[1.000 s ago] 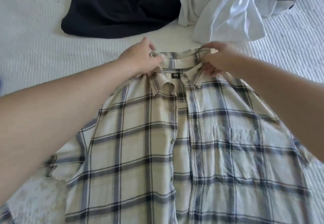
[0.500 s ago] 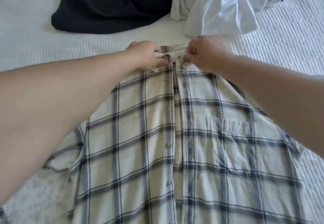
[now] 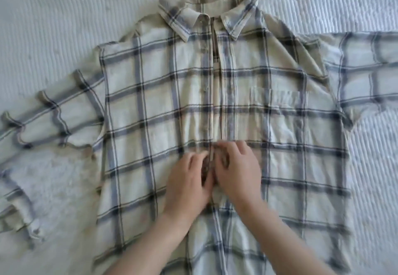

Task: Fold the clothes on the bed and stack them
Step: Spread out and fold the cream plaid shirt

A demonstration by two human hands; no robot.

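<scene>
A plaid shirt (image 3: 150, 107) is seen spread front-up on the white ribbed bedspread (image 3: 53, 23), collar (image 3: 206, 10) toward the far edge and both sleeves thrown out to the sides. At mid-chest, the two front edges are being brought together along the button placket (image 3: 213, 94): the left hand (image 3: 189, 180) and the right hand (image 3: 237, 167) are set side by side over the seam, fingers curled and apparently pinching the cloth, though motion blur leaves it unclear whether a button is actually being fastened or the edges merely aligned. The step in hand is judged to be the closing and squaring of the front before any fold is made. It would be done well if the edges were kept parallel from collar to hem, the chest pocket (image 3: 277, 111) smoothed flat, and the bunched left sleeve (image 3: 49, 113) drawn straight, so that later folds fall evenly. Against the frames of a moment earlier, the hands are found lower, having left the collar for the middle of the placket; the collar now lies closed, and the dark and white garments formerly visible beyond it have passed almost wholly out of view.
</scene>
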